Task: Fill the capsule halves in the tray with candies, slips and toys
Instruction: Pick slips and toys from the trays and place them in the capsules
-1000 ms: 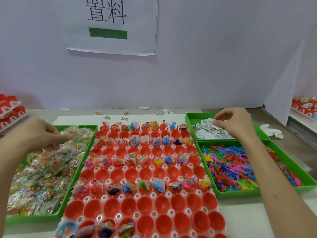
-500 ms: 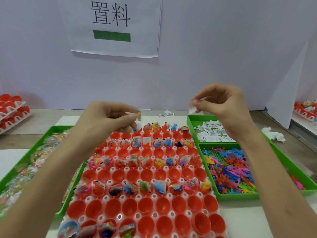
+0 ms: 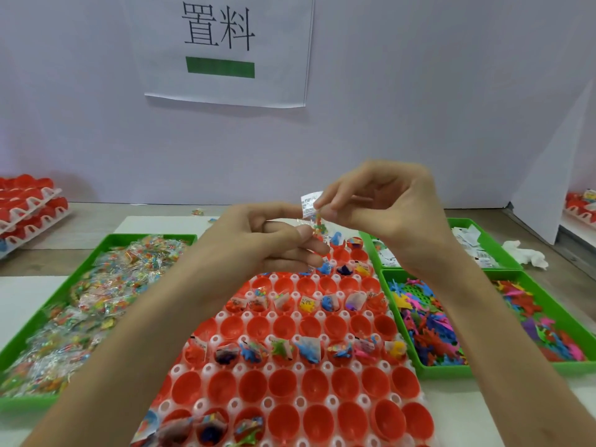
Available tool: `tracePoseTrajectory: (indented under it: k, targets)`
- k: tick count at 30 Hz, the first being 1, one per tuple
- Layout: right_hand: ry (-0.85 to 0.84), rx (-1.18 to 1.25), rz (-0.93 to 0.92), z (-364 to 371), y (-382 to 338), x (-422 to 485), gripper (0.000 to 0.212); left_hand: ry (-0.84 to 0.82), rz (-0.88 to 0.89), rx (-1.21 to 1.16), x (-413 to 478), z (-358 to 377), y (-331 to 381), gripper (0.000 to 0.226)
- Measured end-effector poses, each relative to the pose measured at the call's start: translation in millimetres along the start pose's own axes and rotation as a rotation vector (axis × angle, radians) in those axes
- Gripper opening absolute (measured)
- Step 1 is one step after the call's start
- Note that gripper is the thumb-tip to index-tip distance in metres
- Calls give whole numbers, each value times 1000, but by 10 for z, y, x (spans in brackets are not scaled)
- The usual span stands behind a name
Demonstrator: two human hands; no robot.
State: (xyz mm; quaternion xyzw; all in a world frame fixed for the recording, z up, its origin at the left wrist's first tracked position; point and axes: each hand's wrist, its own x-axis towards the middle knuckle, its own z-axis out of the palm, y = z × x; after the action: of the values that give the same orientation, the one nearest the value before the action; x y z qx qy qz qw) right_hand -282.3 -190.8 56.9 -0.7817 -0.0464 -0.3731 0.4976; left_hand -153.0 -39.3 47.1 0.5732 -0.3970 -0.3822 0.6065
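while your left fingers (image 3: 301, 235) pinch the candy packet (image 3: 318, 226) and right fingers (image 3: 332, 201) the slip (image 3: 309, 203), fumbling could drop either astray.

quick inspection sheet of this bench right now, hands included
surface: pale table, crowded with trays and bins
job's things: white tray of red capsule halves, some rows filled, many empty; candy bin on the left; slip bin and toy bin on the right
clutter: crumpled tissue; loose candies behind the tray
grippers: left hand pinches a candy packet; right hand pinches a slip; both above the tray
cables: nothing seen
surroundings: wall sign; stacked capsule trays far left
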Motion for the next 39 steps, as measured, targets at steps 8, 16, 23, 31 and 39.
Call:
tracePoseTrajectory:
  k: [8,16,23,31,39]
  targets:
    - [-73,-34,-16,-45,0,12,14,-73,-10,-163,-25,-53,54,23]
    - [-117,-20,-18,-74,-53,2,15,-63,37,-128,-15,-46,64,12]
    - [-76,36,7,-57,-97,-5,14,19,111,54,-42,-54,69,23]
    - [-42,-280,162,-15,-153,8,25,153,393,502,-60,50,84,18]
    - [-84,-299,203,-5,-223,-36,16,201,449,709,-102,48,119,27]
